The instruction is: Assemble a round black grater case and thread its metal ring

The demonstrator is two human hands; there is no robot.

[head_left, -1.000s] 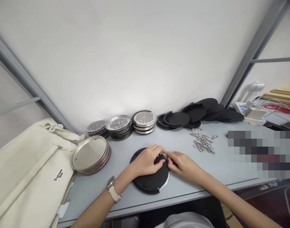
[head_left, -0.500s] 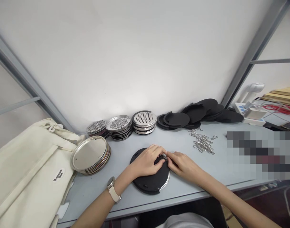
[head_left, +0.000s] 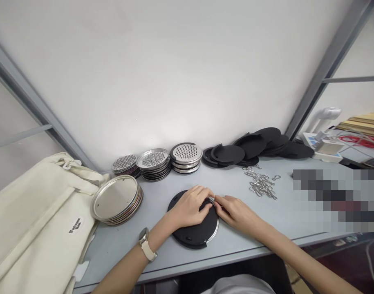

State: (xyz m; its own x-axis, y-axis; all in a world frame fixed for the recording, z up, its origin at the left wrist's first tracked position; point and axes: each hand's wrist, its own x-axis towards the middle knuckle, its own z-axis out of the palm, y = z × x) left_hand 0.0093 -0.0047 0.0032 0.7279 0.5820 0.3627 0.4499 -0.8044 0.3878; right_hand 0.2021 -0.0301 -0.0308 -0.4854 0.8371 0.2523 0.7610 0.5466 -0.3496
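Note:
A round black disc-shaped holder (head_left: pixel 194 234) with a silver metal rim along its right side lies flat on the table in front of me. My left hand (head_left: pixel 193 206) rests over its upper half, thumb and fingers pinched around a small metal clip (head_left: pixel 211 199) at the upper right edge. From the right, my right hand (head_left: pixel 234 212) pinches the same clip, its fingertips meeting those of the left. Most of the clip is hidden by the fingers. Farther right lies a loose pile of similar metal wire clips (head_left: pixel 262 185).
Stacks of round grater plates (head_left: pixel 187 153) stand along the wall, with black discs (head_left: pixel 251 145) heaped to their right. Plain metal discs (head_left: pixel 115 198) are stacked at the left beside a cream cloth bag (head_left: pixel 42 204). A power strip (head_left: pixel 328 155) sits at the far right.
My fingertips have shifted slightly around the clip, showing a little more metal between them. The black holder and the things around it look unmoved.

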